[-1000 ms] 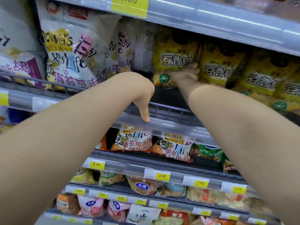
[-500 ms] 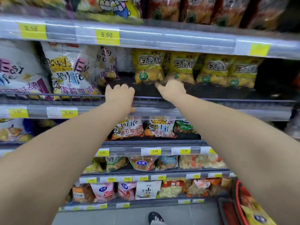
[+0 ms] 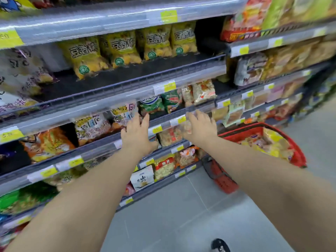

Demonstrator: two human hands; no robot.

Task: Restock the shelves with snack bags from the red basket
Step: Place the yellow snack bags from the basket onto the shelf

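Observation:
My left hand (image 3: 136, 134) and my right hand (image 3: 199, 127) hang in the air in front of the middle shelves, fingers spread, holding nothing. The red basket (image 3: 298, 157) stands on the floor to the right of my right hand, with several snack bags (image 3: 271, 142) inside. A row of yellow snack bags (image 3: 120, 48) stands upright on the dark upper shelf (image 3: 138, 73), well above both hands. The picture is blurred by motion.
Shelves with white, orange and green snack bags (image 3: 91, 128) fill the left and centre, and a second shelf unit (image 3: 272, 73) continues to the right. Grey tiled floor (image 3: 181, 215) lies below. A dark shoe (image 3: 220, 245) shows at the bottom.
Both hands have left the yellow bags on the upper shelf and dropped lower and to the right. The view has swung right, bringing the red basket into sight.

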